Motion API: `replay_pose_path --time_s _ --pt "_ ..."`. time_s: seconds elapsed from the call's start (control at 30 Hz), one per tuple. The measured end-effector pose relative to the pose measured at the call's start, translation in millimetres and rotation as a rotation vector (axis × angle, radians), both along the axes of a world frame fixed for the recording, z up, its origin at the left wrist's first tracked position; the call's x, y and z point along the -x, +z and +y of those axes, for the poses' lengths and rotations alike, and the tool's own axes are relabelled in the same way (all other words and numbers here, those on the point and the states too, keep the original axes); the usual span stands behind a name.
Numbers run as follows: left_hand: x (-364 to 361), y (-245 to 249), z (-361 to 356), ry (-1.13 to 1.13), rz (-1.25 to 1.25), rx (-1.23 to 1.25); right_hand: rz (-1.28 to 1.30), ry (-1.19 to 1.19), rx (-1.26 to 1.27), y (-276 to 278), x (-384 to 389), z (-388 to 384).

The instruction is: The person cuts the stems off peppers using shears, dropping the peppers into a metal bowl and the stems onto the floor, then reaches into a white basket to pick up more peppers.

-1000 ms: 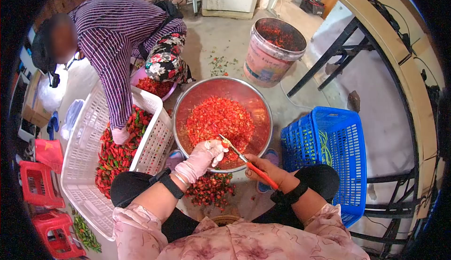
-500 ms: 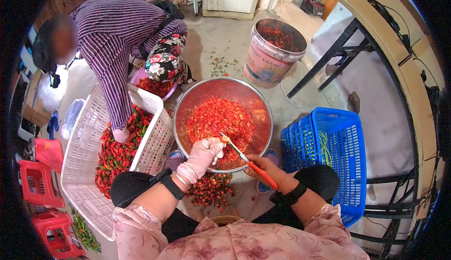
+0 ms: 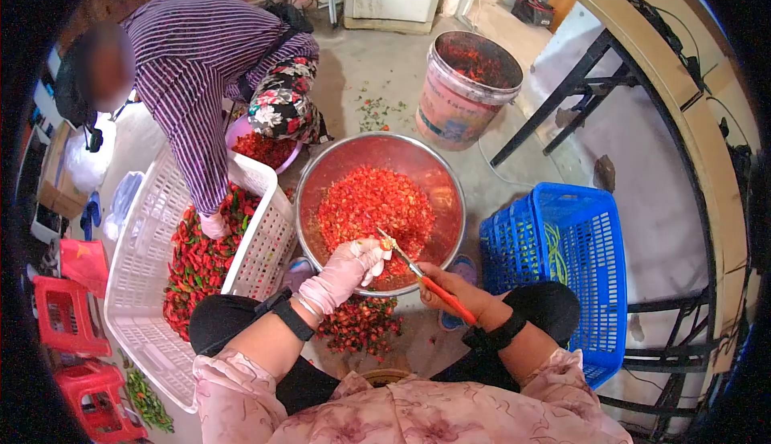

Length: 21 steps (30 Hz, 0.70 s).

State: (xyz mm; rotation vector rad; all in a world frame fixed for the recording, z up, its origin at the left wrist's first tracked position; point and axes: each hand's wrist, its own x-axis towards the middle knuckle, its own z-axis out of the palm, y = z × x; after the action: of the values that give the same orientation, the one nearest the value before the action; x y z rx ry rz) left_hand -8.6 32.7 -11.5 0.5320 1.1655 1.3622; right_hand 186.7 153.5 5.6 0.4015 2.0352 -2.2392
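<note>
My left hand (image 3: 345,270), in a thin pale glove, is closed on a small red chili pepper (image 3: 386,245) over the near side of a large metal bowl (image 3: 434,173). Only the pepper's end shows past the fingers. My bare right hand (image 3: 464,290) grips scissors (image 3: 446,296) with red handles, their blades beside the pepper. Finely chopped red chili (image 3: 371,203) with pale seeds lies in the bowl. Below the bowl, between my legs, sits a pile of red and dark chili bits (image 3: 361,325).
At left a co-worker (image 3: 193,59) in stripes reaches into a white crate (image 3: 128,283) of red and green chilies. A blue crate (image 3: 594,283) stands right, a bucket (image 3: 462,107) behind the bowl. Red stools (image 3: 68,315) and a black-legged table (image 3: 691,163) flank the sides.
The co-worker's hand has shifted slightly up and right over the chilies. My left hand and the scissors have moved only slightly at the pepper.
</note>
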Motion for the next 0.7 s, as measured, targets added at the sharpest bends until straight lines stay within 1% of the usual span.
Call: replay_pose_path --time_s 0.13,0.2,0.37,0.43,0.47,0.53,0.6,0.63,0.7 --pt "0.2 -5.7 0.4 -0.049 0.009 -0.007 -0.043 -0.029 -0.041 6.1 -0.1 -2.2" --pt "0.8 -10.2 1.6 -0.041 -0.003 0.004 -0.046 -0.056 -0.082 1.6 -0.6 -2.1" --pt "3.1 -10.1 -2.0 -0.024 -0.007 0.053 -0.050 -0.115 -0.081 -1.0 1.1 -5.0" --pt "3.0 -10.6 -2.6 0.086 -0.130 0.066 -0.053 -0.134 -0.082 -2.3 0.8 -5.4" --pt "3.2 -10.4 -2.6 0.087 -0.130 0.065 -0.067 -0.140 -0.059 -0.5 0.8 -5.9" --pt "4.6 -9.7 -2.3 0.118 -0.225 0.022 -0.080 -0.145 -0.038 4.5 1.3 -5.8" --pt "5.4 -12.3 -2.6 0.114 -0.270 -0.016 -0.096 -0.108 -0.145 10.6 1.6 -5.5" --pt "5.9 -12.9 -2.7 0.108 -0.316 -0.052 -0.095 -0.108 -0.145 14.5 1.5 -7.0" --pt "5.3 -8.9 -2.9 0.098 -0.330 -0.055 -0.090 -0.175 0.112 20.3 0.4 -10.0"
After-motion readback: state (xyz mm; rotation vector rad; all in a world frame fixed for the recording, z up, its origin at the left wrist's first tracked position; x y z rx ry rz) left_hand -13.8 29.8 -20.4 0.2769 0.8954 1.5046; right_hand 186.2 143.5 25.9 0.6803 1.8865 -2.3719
